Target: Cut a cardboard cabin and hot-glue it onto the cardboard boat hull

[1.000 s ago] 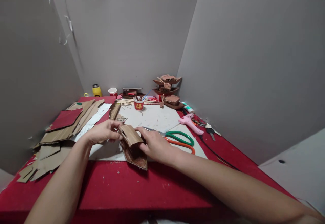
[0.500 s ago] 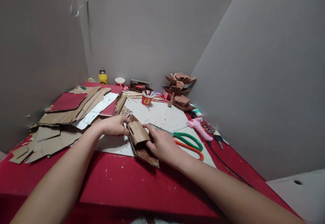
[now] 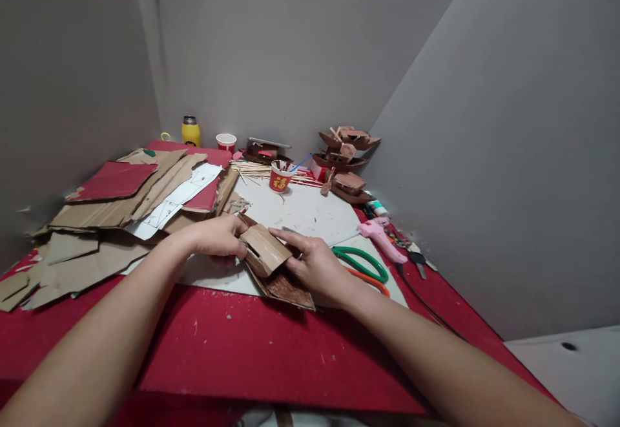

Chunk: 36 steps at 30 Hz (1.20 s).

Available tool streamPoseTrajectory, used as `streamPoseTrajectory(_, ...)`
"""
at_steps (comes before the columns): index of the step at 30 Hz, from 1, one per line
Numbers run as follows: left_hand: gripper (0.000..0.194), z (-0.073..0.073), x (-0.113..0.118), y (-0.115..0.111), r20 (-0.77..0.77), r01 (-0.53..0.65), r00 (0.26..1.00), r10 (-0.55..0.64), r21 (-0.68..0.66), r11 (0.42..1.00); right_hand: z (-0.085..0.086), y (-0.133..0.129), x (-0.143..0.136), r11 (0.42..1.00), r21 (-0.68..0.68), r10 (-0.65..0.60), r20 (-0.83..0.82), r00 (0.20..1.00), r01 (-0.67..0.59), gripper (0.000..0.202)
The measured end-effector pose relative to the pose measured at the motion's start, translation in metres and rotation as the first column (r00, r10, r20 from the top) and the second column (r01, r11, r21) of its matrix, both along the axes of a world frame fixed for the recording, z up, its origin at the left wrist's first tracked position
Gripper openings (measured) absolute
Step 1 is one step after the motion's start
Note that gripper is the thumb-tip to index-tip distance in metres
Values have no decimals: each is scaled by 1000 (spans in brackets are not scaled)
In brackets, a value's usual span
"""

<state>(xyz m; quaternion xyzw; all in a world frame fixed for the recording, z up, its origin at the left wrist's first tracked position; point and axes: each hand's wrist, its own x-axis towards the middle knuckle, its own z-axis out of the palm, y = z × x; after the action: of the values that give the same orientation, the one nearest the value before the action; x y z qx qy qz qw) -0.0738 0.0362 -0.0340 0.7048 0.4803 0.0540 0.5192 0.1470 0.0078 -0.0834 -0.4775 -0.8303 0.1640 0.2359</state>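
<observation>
Between my two hands is a small cardboard model boat (image 3: 290,289), its near end pointing down and to the right. A curved tan cardboard cabin roof (image 3: 267,249) sits over its middle, with a dark slot along the left side. My left hand (image 3: 221,238) grips the boat's left side, fingertips partly hidden behind it. On the other side, my right hand (image 3: 314,264) has its thumb and fingers closed on the roof's right edge and the hull. Scissors (image 3: 361,264) with green and orange handles lie just beyond my right hand.
Cardboard sheets (image 3: 111,210) are piled on the left. Behind the white board (image 3: 310,210) and a red paper cup (image 3: 281,178) lie thin sticks (image 3: 252,170). Several brown model boats (image 3: 349,156) stand at the back right. A pink glue gun (image 3: 383,239) with its cord lies right.
Both hands have turned the boat slightly, its near end swinging to the right and up. The whole view has shifted a little. Both hands keep their hold.
</observation>
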Motion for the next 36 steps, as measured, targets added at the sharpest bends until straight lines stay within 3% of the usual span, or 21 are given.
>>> streamPoseTrajectory(8, 25, -14, 11, 0, 130, 105, 988, -86, -150, 983, 4, 13, 28, 992, -31, 121, -72, 990, -124, 64)
streamPoseTrajectory(12, 29, -12, 6, 2, 193, 155, 975, -110, -237, 959, 5, 8, 36, 990, -23, 139, -88, 986, -141, 61)
streamPoseTrajectory(17, 23, 0, -1, 1, 358, 101, 934, -1, -261, 960, 8, 6, 39, 988, -19, 153, -92, 984, -155, 60)
streamPoseTrajectory(23, 22, -16, 13, 2, 438, 36, 895, 90, -271, 962, 5, 10, 42, 987, -24, 156, -107, 982, -160, 65)
streamPoseTrajectory(36, 14, -20, 29, -4, 414, -134, 888, 203, -189, 973, 1, 11, 44, 994, -48, 93, -132, 987, -100, 65)
